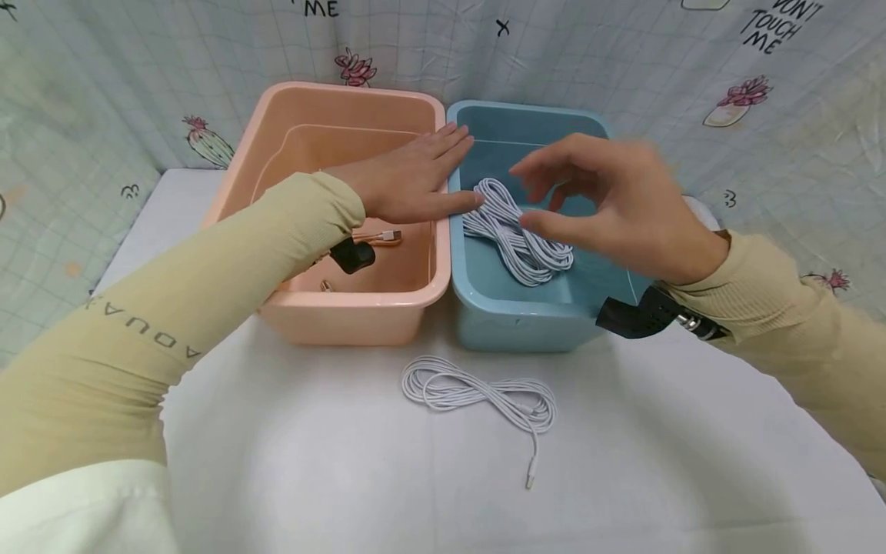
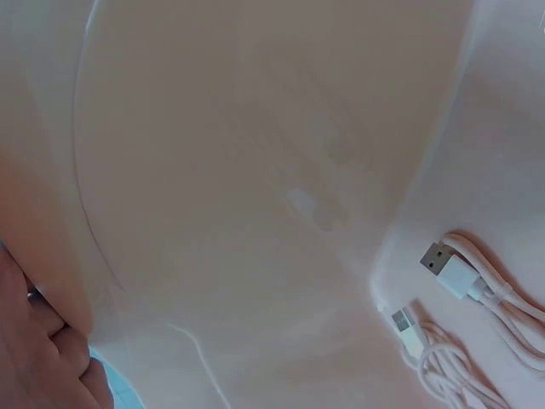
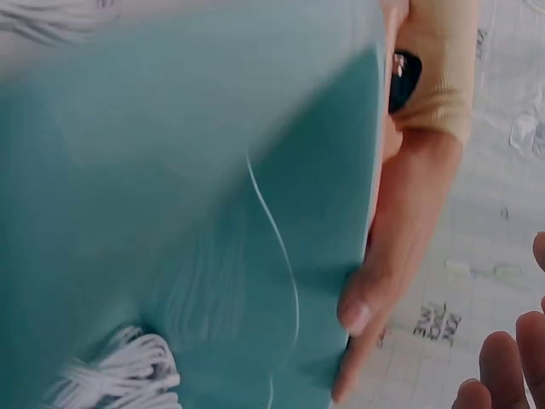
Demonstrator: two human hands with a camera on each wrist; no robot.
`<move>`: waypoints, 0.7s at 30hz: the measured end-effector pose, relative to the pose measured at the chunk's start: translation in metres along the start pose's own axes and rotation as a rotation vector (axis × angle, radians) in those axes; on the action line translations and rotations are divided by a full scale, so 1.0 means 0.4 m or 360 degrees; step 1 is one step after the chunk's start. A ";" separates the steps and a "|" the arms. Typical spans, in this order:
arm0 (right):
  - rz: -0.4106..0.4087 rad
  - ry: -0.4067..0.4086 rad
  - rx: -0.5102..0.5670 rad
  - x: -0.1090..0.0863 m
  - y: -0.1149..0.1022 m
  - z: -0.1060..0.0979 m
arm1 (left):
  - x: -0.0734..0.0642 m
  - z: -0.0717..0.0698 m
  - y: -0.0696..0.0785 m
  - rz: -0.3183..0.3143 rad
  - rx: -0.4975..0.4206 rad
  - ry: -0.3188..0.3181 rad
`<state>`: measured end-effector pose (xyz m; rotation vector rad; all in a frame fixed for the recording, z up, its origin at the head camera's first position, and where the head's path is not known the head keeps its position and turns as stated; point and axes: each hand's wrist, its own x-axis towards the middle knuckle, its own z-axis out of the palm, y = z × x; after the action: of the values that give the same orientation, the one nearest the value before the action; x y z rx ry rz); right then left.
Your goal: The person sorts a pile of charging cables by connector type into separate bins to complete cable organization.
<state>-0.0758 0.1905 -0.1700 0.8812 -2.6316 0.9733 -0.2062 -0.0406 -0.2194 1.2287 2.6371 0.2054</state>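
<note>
My left hand [image 1: 415, 177] lies palm down across the touching rims of a peach bin [image 1: 346, 300] and a blue bin [image 1: 512, 308], its fingers straight. Above the blue bin hovers my right hand [image 1: 609, 204], fingers loosely bent, thumb apart, nothing between them. Bundled white cables [image 1: 519, 242] sit on the blue bin's floor, below the right hand; part of them shows in the right wrist view. Inside the peach bin are a cable with a USB plug [image 2: 456, 273] and another coiled cable [image 2: 443, 366], partly hidden from the head view by my left arm.
A looped white cable [image 1: 477, 392] lies on the white tablecloth [image 1: 332, 454] in front of the bins, its plug end toward me. Behind the bins hangs a patterned curtain [image 1: 554, 54]. Black wrist cameras [image 1: 637, 312] stick out below both wrists.
</note>
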 end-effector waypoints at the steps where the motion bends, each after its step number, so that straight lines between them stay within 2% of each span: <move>1: -0.0028 -0.0011 0.0022 -0.004 -0.004 0.002 | 0.000 0.001 0.000 0.0001 0.0003 0.0000; 12: -0.0244 -0.0134 0.0314 -0.048 -0.048 0.054 | -0.001 0.002 -0.004 0.0004 -0.0014 0.0003; 21: -0.0531 -0.0156 0.0356 -0.085 -0.077 0.103 | 0.002 0.004 -0.004 0.0013 -0.0010 0.0004</move>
<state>-0.0295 0.1611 -0.1979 1.3981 -2.3689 1.1694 -0.2075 -0.0409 -0.2216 1.2381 2.6318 0.2163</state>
